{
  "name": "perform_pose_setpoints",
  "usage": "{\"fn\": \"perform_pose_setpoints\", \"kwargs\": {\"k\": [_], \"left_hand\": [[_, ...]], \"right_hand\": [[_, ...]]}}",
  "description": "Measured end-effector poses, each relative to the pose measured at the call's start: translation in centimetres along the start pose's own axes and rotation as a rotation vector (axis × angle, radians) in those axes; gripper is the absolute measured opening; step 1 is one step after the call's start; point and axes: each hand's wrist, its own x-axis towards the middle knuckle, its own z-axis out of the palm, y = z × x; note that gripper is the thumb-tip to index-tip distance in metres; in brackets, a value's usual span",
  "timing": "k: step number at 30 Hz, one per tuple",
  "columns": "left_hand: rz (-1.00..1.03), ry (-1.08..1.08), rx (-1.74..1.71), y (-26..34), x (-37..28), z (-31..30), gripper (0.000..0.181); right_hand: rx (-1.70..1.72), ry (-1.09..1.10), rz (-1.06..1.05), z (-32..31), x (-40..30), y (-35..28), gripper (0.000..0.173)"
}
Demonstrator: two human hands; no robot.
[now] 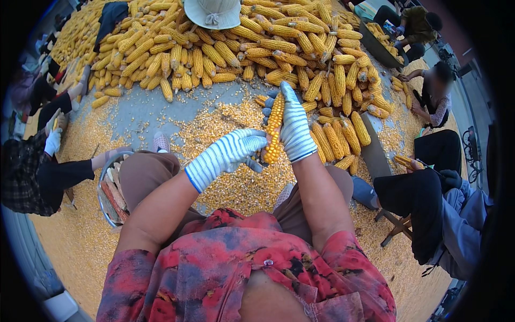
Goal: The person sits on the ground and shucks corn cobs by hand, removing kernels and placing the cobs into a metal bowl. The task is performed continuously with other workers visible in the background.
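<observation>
An ear of corn (pixel 275 124) is held upright in front of me, above a layer of loose kernels (pixel 229 189). Some of its rows are gone near the lower left side, where the core shows. My right hand (pixel 294 124), in a blue-and-white striped work glove, wraps the ear from the right, its grey fingertips showing behind it. From the left, my left hand (pixel 229 155), gloved alike, grips the ear's lower end. Beyond both hands rises a large heap of unshelled ears (pixel 193 60). More ears (pixel 334 139) lie just right of my right hand.
By my left knee, a basin (pixel 101 189) holds bare cobs (pixel 114 193). A board (pixel 376 151) lies at the right, near a seated co-worker's knees (pixel 414 201). Other people sit around the heap, one beside a dark tub (pixel 378 46). A pale hat (pixel 213 14) shows at the top.
</observation>
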Motion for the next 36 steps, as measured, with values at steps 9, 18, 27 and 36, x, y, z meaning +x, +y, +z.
{"fn": "perform_pose_setpoints", "kwargs": {"k": [9,18,27,36], "left_hand": [[0.085,-0.146,0.083,-0.4,0.1,-0.2,0.041],[0.081,0.188,0.28,-1.3,0.7,0.7,0.029],[0.043,-0.107,0.066,-0.2,0.0,-0.4,0.043],[0.106,-0.011,0.149,-1.5,0.7,0.0,0.037]], "right_hand": [[0.03,-0.028,0.018,-0.2,0.0,0.2,0.037],[0.048,0.075,0.059,-0.4,0.4,0.6,0.038],[0.098,0.084,0.065,-1.1,1.2,0.4,0.046],[0.045,0.112,0.013,-0.8,0.5,0.4,0.046]]}}
